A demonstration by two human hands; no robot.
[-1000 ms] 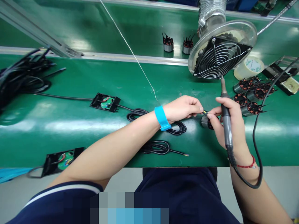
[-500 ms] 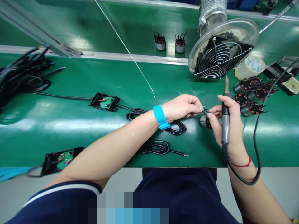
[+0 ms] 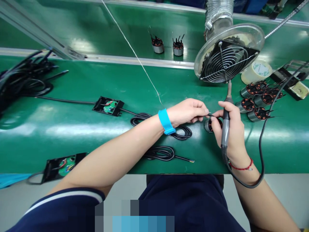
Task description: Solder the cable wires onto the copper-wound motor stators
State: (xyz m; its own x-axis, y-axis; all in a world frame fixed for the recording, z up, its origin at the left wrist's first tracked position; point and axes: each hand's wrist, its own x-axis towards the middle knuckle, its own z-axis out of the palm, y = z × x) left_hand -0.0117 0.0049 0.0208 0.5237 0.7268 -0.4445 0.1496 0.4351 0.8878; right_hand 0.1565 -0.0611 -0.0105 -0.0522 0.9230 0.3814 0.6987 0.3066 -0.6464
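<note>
We are steadying a small motor stator (image 3: 209,125) on the green counter (image 3: 96,129), just under both hands. Our left hand (image 3: 188,111) is pinching a thin wire lead (image 3: 210,114) between thumb and fingertips, meeting the fingertips of our right hand (image 3: 229,129). That right hand is also gripping a soldering iron (image 3: 225,122), tip pointing up toward the fume fan (image 3: 227,59). More stators (image 3: 256,100) are lying just to the right, and coiled black cables (image 3: 169,141) are resting beside our left wrist.
</note>
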